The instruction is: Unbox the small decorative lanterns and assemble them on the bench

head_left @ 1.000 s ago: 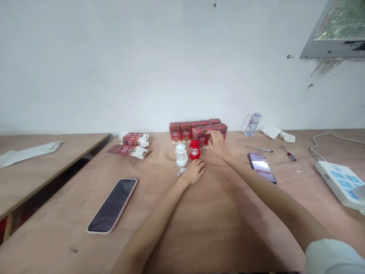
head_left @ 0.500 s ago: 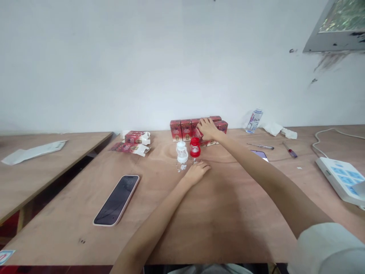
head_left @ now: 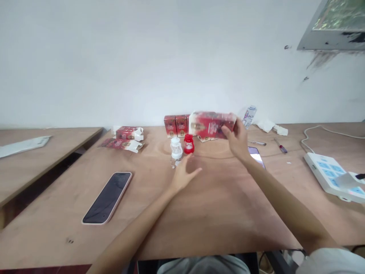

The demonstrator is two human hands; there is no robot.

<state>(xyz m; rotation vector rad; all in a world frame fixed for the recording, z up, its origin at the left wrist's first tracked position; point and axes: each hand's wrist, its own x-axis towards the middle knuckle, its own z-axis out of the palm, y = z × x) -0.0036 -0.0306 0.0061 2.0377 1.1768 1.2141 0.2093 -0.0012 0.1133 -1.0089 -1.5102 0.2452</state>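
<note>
My right hand grips the end of a red printed carton, held sideways above the table and slightly blurred. Just in front of the small lanterns is my left hand, thumb and fingers spread with nothing between them. A white mini lantern and a red mini lantern stand side by side beyond its fingertips. Small wire pieces and white bits lie at the white lantern's base. Behind, upright red boxes stand in a row, partly hidden by the held carton.
Flattened red cartons lie at the left. A phone rests nearer me, and another phone lies right of centre. Farther right are screwdrivers, crumpled tissue, a clear bottle and a white power strip.
My right hand has lifted the red carton from among the boxes and moved it right and towards me. My left hand has turned and spread its fingers. The view has shifted slightly.
</note>
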